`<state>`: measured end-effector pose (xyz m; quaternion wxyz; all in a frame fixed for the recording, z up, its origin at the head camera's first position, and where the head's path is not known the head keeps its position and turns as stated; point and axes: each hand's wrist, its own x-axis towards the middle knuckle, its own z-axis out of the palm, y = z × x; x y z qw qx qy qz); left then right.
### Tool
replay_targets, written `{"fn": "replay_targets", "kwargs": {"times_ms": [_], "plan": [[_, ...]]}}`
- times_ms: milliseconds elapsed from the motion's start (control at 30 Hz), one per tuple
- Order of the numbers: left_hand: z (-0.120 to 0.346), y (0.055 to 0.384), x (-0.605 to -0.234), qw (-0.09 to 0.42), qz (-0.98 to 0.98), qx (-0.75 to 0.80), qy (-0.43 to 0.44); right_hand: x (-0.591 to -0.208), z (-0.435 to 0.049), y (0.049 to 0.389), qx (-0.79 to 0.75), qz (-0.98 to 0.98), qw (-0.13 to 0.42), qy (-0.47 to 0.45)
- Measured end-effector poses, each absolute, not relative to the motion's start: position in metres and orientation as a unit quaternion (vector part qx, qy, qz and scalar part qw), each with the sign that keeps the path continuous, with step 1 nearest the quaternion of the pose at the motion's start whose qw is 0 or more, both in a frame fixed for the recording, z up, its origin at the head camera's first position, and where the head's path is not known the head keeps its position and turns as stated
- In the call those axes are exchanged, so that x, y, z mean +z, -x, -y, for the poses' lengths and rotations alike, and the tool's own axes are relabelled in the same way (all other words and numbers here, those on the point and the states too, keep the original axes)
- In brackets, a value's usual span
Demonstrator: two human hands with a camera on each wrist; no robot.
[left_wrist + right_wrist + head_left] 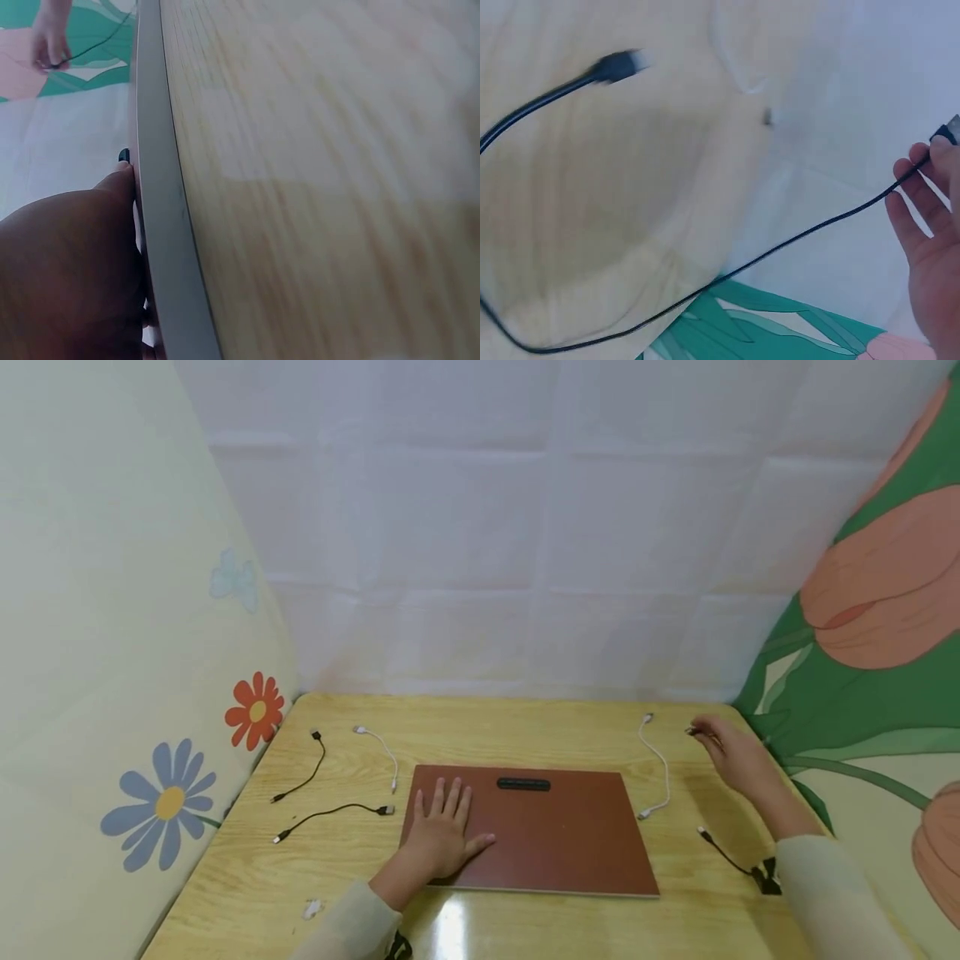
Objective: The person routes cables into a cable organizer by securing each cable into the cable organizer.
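While right hand pinches plug, black cable trailing away

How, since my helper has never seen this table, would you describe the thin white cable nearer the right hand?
On the yellow wood-grain table, find the reddish-brown rectangular board. Beside its right edge lies the white cable. It is the only white cable on that side; the right hand holds a thin black one.
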<state>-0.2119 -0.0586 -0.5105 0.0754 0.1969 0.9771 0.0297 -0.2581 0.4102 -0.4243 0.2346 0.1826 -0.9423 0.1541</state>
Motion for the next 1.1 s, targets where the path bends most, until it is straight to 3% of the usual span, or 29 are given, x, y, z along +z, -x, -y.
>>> {"fn": "replay_targets", "kwargs": {"times_ms": [167,433,667,1100], "plan": [[0.060,0.211,-0.511,0.075,-0.977,0.034,-0.196,-0.408,-0.403,0.255,0.190,0.928,0.272,-0.167],[0.064,0.208,-0.514,0.083,-0.977,0.041,-0.191,-0.394,-0.392,0.254,0.266,0.913,0.283,-0.128],[0.065,0.209,-0.515,0.082,-0.978,0.037,-0.190,-0.378,-0.379,0.246,0.335,0.903,0.256,-0.081],[0.062,0.212,-0.514,0.076,-0.976,0.044,-0.202,-0.357,-0.358,0.223,0.501,0.838,0.183,-0.114]]}}
